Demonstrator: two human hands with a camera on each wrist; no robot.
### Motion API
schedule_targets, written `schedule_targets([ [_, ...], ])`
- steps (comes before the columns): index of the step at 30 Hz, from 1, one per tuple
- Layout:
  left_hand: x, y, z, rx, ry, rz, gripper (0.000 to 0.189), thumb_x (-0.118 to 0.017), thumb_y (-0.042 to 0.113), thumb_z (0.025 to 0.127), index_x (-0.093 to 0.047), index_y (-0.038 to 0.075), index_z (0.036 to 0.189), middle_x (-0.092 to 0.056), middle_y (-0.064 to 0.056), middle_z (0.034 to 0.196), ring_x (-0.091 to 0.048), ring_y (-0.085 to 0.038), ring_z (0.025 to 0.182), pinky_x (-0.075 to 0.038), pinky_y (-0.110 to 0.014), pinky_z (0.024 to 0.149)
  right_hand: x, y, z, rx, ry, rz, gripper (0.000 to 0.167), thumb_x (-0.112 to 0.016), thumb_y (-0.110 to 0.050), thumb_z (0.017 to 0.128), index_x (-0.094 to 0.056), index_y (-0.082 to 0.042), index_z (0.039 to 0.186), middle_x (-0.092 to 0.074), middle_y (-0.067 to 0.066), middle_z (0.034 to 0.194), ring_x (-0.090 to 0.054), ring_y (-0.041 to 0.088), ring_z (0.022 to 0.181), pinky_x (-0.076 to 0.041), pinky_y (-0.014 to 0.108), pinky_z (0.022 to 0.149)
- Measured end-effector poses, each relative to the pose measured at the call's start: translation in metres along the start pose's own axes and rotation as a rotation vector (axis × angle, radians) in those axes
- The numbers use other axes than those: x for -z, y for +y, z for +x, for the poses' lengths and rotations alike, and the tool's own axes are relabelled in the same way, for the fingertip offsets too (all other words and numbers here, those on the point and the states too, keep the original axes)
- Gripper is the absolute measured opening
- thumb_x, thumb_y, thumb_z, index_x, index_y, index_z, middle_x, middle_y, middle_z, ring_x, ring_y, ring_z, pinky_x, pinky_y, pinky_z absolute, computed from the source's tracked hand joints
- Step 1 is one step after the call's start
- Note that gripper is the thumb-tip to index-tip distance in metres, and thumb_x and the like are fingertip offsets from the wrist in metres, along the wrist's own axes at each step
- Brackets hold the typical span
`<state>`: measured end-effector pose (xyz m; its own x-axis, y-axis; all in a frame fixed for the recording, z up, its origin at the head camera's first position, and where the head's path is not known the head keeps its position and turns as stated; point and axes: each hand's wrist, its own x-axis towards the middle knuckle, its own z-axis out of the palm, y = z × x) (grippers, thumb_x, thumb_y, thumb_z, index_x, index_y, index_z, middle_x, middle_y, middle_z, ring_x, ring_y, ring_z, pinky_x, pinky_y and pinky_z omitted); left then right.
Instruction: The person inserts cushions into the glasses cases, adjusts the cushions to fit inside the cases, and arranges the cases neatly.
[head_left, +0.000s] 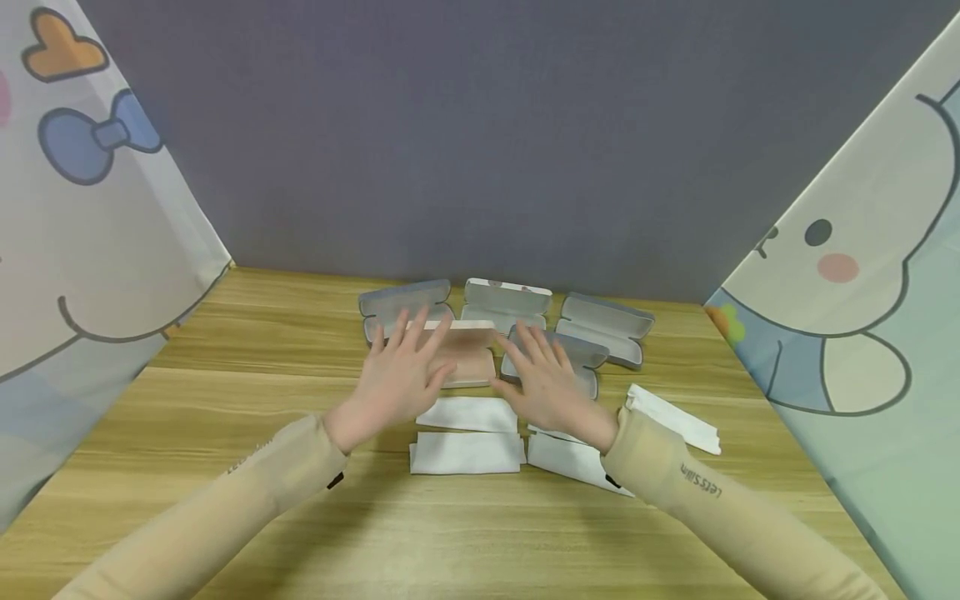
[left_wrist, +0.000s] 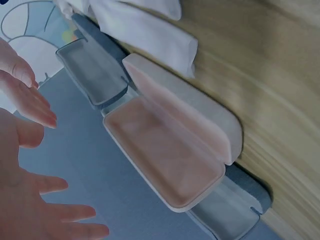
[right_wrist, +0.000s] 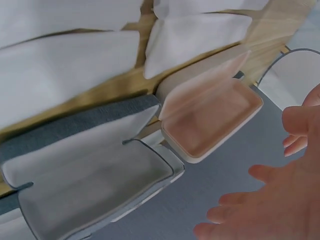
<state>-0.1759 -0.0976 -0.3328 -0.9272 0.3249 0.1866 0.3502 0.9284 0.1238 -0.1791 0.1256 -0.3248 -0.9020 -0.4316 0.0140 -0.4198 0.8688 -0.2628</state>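
Observation:
Both hands are held over the table with fingers straight and spread, and neither holds anything. My left hand (head_left: 393, 379) overlaps the left side of an opened white glasses case (head_left: 474, 367) in the head view. Its pink lining shows clearly in the left wrist view, where the left fingers are apart from the case (left_wrist: 165, 150). My right hand (head_left: 551, 387) overlaps an opened grey-blue glasses case (head_left: 588, 348) in the head view. In the right wrist view, a gap shows between the right fingers and this grey case (right_wrist: 95, 185), which has a pale lining and nothing inside.
Behind stand three more opened glasses cases: a grey-blue one (head_left: 405, 298), a white patterned one (head_left: 507, 294) and a grey one (head_left: 606, 315). Several folded white cloths (head_left: 467, 454) lie nearer me, one (head_left: 678, 421) slanted at right. A grey panel (head_left: 480, 150) borders the table's back.

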Motion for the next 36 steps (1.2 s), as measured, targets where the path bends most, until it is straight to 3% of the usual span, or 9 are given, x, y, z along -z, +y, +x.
schedule_targets([
  [17, -0.017, -0.006, -0.016, -0.027, 0.002, -0.007, 0.058, -0.048, 0.043, 0.098, -0.039, 0.013, 0.147, -0.037, -0.022, 0.15, -0.032, -0.045, 0.139, -0.037, -0.063, 0.105, -0.018, 0.007, -0.005, 0.002, -0.036, 0.026, 0.062, -0.049, -0.039, 0.099, -0.028, -0.016, 0.152, -0.011, 0.02, 0.161, -0.01, 0.042, 0.148, -0.015, 0.066, 0.114],
  [29, -0.034, -0.007, -0.025, -0.021, -0.056, 0.02, 0.056, -0.051, 0.042, 0.097, -0.043, 0.012, 0.144, -0.041, -0.023, 0.148, -0.044, -0.045, 0.132, -0.043, -0.057, 0.102, -0.038, 0.016, -0.008, -0.042, -0.094, 0.018, 0.06, -0.05, -0.036, 0.099, -0.03, -0.014, 0.151, -0.017, 0.022, 0.159, -0.016, 0.043, 0.146, -0.017, 0.063, 0.115],
  [32, -0.038, -0.008, -0.027, -0.03, -0.064, 0.021, 0.055, -0.052, 0.041, 0.097, -0.045, 0.011, 0.143, -0.046, -0.023, 0.143, -0.05, -0.043, 0.126, -0.049, -0.053, 0.095, -0.041, 0.016, -0.01, -0.042, -0.102, 0.025, 0.058, -0.051, -0.034, 0.099, -0.033, -0.013, 0.149, -0.024, 0.024, 0.155, -0.023, 0.045, 0.143, -0.021, 0.062, 0.114],
  [36, -0.044, -0.008, -0.028, -0.041, -0.065, 0.028, 0.052, -0.053, 0.04, 0.097, -0.049, 0.01, 0.139, -0.057, -0.02, 0.127, -0.06, -0.038, 0.109, -0.057, -0.044, 0.068, -0.045, 0.017, -0.011, -0.021, -0.099, 0.009, 0.055, -0.051, -0.032, 0.099, -0.036, -0.012, 0.148, -0.034, 0.026, 0.149, -0.032, 0.044, 0.138, -0.026, 0.059, 0.113],
])
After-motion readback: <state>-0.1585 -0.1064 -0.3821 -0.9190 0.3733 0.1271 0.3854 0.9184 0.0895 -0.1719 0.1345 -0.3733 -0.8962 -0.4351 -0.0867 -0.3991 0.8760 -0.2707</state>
